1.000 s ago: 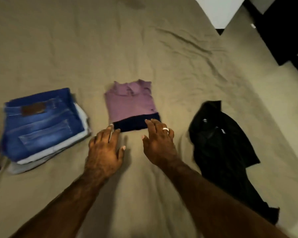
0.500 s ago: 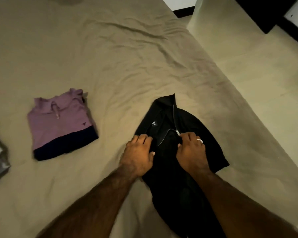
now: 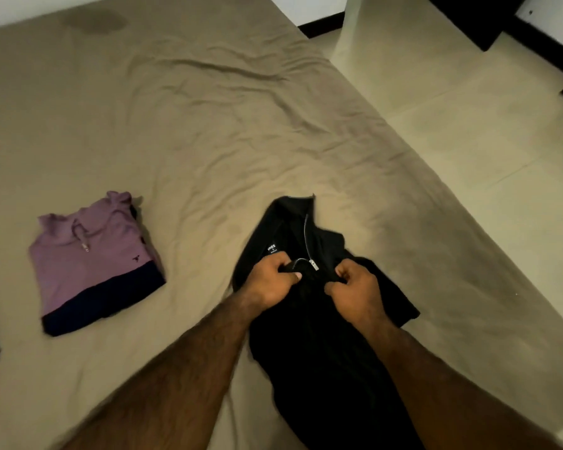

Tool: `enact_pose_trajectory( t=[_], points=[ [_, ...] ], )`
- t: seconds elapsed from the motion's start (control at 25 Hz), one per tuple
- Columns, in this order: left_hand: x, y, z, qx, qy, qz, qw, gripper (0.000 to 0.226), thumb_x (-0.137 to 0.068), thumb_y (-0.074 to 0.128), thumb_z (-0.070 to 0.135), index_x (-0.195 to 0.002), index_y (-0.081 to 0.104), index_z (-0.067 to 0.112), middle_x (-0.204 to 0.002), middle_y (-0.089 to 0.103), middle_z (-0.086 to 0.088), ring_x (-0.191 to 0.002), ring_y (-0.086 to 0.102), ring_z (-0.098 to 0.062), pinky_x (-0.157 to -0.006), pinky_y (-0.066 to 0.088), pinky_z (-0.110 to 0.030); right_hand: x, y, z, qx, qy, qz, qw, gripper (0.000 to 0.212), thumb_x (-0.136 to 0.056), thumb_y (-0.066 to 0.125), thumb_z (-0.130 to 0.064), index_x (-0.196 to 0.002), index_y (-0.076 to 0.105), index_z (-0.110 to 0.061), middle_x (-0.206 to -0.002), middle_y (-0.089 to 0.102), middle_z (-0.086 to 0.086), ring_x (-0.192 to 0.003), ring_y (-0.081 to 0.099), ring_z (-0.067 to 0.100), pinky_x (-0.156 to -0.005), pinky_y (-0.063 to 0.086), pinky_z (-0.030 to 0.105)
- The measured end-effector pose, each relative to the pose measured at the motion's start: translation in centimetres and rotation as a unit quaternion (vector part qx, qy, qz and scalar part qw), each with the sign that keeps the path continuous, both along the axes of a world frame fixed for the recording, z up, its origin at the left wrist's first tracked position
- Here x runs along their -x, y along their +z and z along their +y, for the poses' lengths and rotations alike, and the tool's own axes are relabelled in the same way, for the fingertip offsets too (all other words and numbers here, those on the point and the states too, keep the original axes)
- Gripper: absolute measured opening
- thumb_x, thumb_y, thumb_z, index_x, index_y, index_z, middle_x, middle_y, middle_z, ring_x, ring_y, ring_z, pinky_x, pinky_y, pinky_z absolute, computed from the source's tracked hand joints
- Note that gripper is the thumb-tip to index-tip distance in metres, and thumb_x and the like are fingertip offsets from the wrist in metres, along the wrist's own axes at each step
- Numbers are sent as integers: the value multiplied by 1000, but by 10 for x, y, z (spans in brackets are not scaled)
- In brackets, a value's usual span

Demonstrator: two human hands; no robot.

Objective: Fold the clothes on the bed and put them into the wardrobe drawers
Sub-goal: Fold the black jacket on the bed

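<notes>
Gripping the black jacket (image 3: pixel 309 336) on the bed (image 3: pixel 208 125), both hands' fingers clamped.

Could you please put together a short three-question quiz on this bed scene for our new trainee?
1. True or false: the purple top is already folded on the bed.
2. What are the left hand and right hand gripping? A) the black zip jacket B) the purple top C) the bedsheet
3. Fill in: the purple top lies to the ___ of the black zip jacket, as the person sees it.

Key: 1 true. 2 A, each hand grips the fabric on its side of the open zip. 3 left.
</notes>
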State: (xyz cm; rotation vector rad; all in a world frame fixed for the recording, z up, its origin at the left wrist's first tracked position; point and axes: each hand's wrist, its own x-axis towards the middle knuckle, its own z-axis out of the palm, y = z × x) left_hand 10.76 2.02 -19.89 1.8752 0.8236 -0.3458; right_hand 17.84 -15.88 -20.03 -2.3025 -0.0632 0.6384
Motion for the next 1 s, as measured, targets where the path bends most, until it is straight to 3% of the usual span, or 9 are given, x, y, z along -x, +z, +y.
enact_pose_trajectory(
  t=[0.08, 0.2, 0.32, 0.36, 0.44, 0.56, 0.76, 0.92, 1.0],
  points=[
    [16, 39, 16, 111, 79, -27, 990, 23, -98, 69, 11, -82, 55, 18, -71, 55, -4, -65, 52, -20, -56, 42, -27, 7, 37, 7, -67, -31, 54, 996, 29, -66, 79, 0, -75, 54, -12, -69, 57, 1, -65, 53, 19, -62, 46, 32],
    [37, 94, 42, 174, 59, -46, 982, 14, -102, 67, 17, -90, 62, 12, -69, 61, -5, -53, 54, -14, -44, 41, -19, 13, 80, 28, -167, -15, 156, 973, 38, -65, 81, 8, -96, 66, -8, -87, 75, 13, -78, 70, 28, -77, 58, 36],
    [92, 176, 81, 165, 18, -31, 986, 37, -94, 78, 38, -93, 75, 2, -82, 74, -12, -68, 65, -21, -61, 51, -28, 48, 160, 59, -243, 42, 175, 953, 31, -73, 78, 15, -98, 71, -2, -95, 78, 19, -85, 72, 32, -87, 57, 42],
    [115, 211, 96, 148, 2, -18, 989, 31, -93, 79, 37, -94, 79, 6, -88, 77, -13, -75, 69, -24, -70, 55, -32, 64, 198, 73, -257, 75, 165, 949, 29, -75, 78, 15, -95, 73, -4, -95, 78, 18, -85, 73, 29, -87, 58, 40],
    [151, 270, 120, 146, -4, -26, 989, 11, -94, 77, 20, -96, 81, 10, -98, 79, -14, -88, 74, -29, -83, 58, -36, 92, 259, 92, -286, 111, 147, 940, 25, -78, 77, 14, -89, 73, -7, -85, 76, 13, -75, 71, 23, -78, 57, 35],
    [219, 378, 149, 162, 21, -116, 980, 14, -90, 73, 4, -104, 76, 3, -97, 73, -16, -87, 69, -28, -82, 56, -34, 154, 362, 127, -325, 155, 93, 928, 31, -81, 72, 15, -75, 74, -16, -68, 66, 5, -63, 60, 17, -67, 49, 30],
    [345, 562, 154, 9, 33, -167, 985, 18, -84, 88, 23, -92, 74, 14, -75, 71, 0, -68, 66, -14, -57, 49, -24, 276, 530, 172, -351, 219, -9, 910, 41, -79, 64, 21, -73, 73, -18, -74, 71, 4, -73, 62, 22, -72, 51, 33],
    [439, 669, 159, -91, 63, -220, 969, 37, -72, 97, 23, -101, 76, 16, -92, 78, -4, -86, 76, -21, -76, 61, -32, 359, 646, 202, -349, 269, -86, 894, 33, -85, 70, 9, -98, 75, -21, -94, 77, 10, -82, 70, 19, -79, 59, 37],
    [462, 701, 155, -126, 76, -237, 960, 37, -76, 94, 21, -107, 74, 16, -98, 78, -5, -91, 76, -20, -81, 63, -32, 379, 678, 207, -361, 281, -101, 884, 30, -88, 72, 4, -102, 75, -22, -98, 76, 12, -84, 69, 18, -81, 58, 36]
  ],
)
